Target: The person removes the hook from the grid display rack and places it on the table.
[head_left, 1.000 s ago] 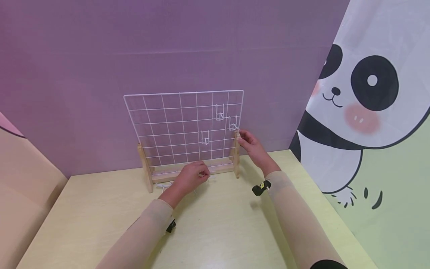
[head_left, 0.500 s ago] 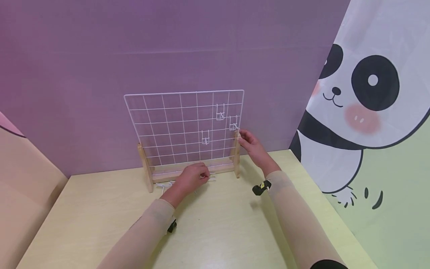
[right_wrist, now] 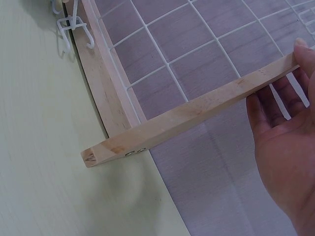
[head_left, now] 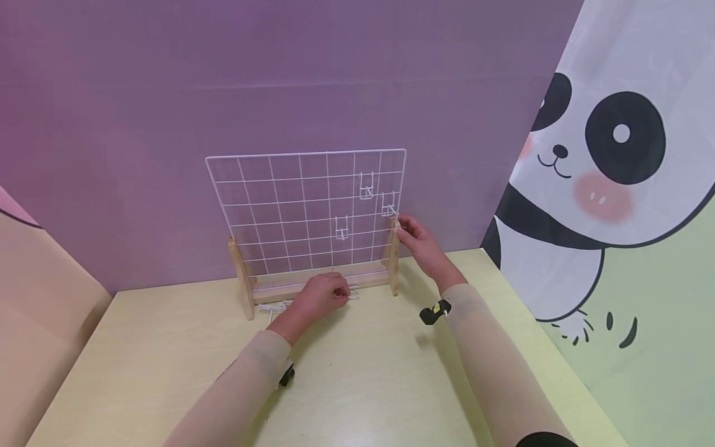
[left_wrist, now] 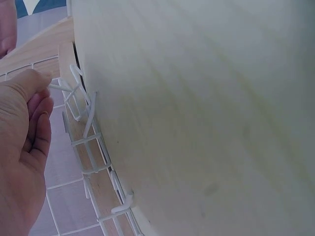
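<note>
A white wire grid panel [head_left: 305, 153] stands upright in a wooden stand [right_wrist: 192, 112]. On the panel's right half hang three white wire hooks, one high [head_left: 365, 197], one by the right edge [head_left: 388, 215] and one lower [head_left: 342, 236]. Low in front of the stand's base bar, my left hand [head_left: 319, 297] pinches the tip of another white wire hook [left_wrist: 74, 93] between thumb and forefinger. My right hand [head_left: 426, 251] grips the top of the stand's right post [head_left: 394, 261], thumb on the near side and fingers behind.
More loose white hooks [head_left: 272, 307] lie along the base bar, partly hidden by my left wrist. The pale wooden table [head_left: 346, 385] ends at a purple backdrop [head_left: 167, 186] close behind the stand. A panda-printed sheet [head_left: 631, 211] hangs on the right.
My left hand has lowered slightly along the base bar, and more of the white hook shows beyond its fingertips. My right hand stays on the post.
</note>
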Action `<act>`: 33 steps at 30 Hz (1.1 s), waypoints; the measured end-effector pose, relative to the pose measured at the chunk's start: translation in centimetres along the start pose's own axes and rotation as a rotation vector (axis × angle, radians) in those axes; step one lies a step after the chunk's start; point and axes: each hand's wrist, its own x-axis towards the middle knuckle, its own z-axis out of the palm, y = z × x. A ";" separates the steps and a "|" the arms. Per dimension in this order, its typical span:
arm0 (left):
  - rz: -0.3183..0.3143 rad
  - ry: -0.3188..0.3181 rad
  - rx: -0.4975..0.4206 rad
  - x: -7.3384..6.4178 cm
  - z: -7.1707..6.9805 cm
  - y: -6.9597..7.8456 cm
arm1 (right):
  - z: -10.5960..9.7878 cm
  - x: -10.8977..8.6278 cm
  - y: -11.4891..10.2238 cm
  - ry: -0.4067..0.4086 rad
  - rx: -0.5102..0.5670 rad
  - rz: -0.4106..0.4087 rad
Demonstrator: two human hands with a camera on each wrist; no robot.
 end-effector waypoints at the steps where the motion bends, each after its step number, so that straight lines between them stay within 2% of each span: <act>1: 0.000 -0.003 -0.005 0.0 0.0 0.0 | 0.0 0.0 0.0 0.001 0.001 0.001; 6: 0.001 -0.036 -0.003 0.0 0.3 -0.3 | 0.0 0.1 0.1 0.005 -0.004 0.001; 12: 0.030 -0.078 0.026 0.1 0.4 -0.4 | 0.0 0.1 0.3 0.004 0.004 0.006; 18: 0.001 -0.131 0.018 0.0 0.2 -0.3 | -0.1 0.0 0.3 0.007 -0.003 0.012; 20: 0.009 -0.142 0.018 -0.1 0.3 -0.4 | 0.0 0.1 0.4 0.005 -0.003 0.005; 27: 0.063 -0.139 0.037 0.0 0.4 -0.6 | -0.1 0.1 0.5 0.013 -0.003 0.002; 33: 0.042 -0.140 0.026 0.0 0.3 -0.5 | -0.1 0.1 0.4 0.012 -0.002 0.010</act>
